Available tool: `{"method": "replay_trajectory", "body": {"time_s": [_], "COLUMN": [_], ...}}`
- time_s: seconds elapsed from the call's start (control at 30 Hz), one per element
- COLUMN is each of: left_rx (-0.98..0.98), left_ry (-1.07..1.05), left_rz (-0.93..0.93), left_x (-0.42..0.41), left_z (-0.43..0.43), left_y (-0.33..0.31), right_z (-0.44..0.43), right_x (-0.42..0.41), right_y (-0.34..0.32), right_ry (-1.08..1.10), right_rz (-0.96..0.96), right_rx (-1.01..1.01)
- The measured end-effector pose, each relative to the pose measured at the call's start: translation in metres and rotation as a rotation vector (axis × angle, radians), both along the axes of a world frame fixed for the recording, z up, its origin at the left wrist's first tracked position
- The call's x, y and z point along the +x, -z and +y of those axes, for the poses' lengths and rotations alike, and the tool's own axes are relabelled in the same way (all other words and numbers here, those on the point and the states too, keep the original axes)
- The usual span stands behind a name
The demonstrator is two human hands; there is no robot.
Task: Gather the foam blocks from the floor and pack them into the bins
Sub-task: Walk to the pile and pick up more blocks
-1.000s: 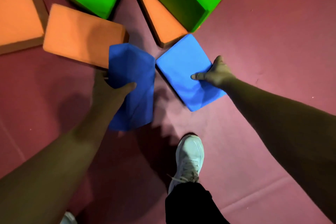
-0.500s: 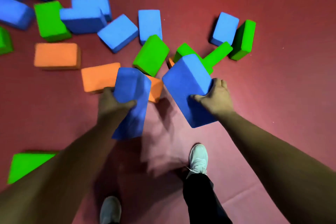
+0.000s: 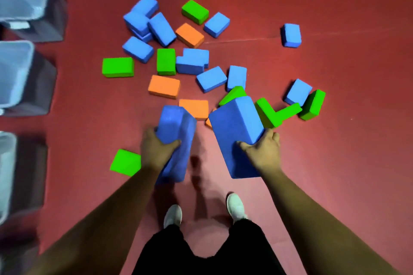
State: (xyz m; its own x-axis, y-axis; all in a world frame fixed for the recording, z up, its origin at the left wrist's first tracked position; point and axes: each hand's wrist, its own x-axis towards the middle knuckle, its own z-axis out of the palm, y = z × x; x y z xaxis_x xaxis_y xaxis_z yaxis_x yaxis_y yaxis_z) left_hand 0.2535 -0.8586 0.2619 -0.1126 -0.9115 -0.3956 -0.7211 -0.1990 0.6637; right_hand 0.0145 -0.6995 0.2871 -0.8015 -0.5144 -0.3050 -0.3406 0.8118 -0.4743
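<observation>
Blocks in both hands: the left hand [image 3: 156,149] has its fingers [image 3: 172,143] clamped round one blue block [image 3: 176,138], the right hand [image 3: 261,152] grips a bigger blue block [image 3: 234,134], both held clear of the red floor [image 3: 335,163]. Carrying looks to be the step in hand; next comes a turn left to the grey bins [image 3: 29,73] standing in a row. Many blue, green and orange blocks lie scattered ahead, matte and square-edged.
</observation>
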Motion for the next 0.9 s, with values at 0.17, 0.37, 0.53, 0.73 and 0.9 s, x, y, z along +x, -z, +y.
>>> {"method": "replay_trajectory", "body": {"time_s": [0.17, 0.37, 0.53, 0.73, 0.9], "left_rx": [0.000, -0.077, -0.123, -0.146, -0.170], "left_ry": [-0.261, -0.539, -0.771, -1.049, -1.231], "left_rz": [-0.043, -0.023, -0.008, -0.033, -0.072], "left_x": [0.052, 0.083, 0.125, 0.203, 0.281], "left_z": [0.038, 0.080, 0.128, 0.193, 0.239], "left_y": [-0.024, -0.041, -0.056, -0.072, -0.077], "right_z": [-0.006, -0.033, -0.062, -0.091, -0.111], "right_x": [0.019, 0.028, 0.062, 0.158, 0.271], "right_y": [-0.019, -0.031, -0.042, -0.059, -0.068], "right_ry": [-0.203, -0.462, -0.688, -0.949, -1.142], "right_rz": [-0.028, -0.003, 0.008, 0.004, -0.016], "right_rx": [0.040, 0.024, -0.002, -0.059, -0.109]}}
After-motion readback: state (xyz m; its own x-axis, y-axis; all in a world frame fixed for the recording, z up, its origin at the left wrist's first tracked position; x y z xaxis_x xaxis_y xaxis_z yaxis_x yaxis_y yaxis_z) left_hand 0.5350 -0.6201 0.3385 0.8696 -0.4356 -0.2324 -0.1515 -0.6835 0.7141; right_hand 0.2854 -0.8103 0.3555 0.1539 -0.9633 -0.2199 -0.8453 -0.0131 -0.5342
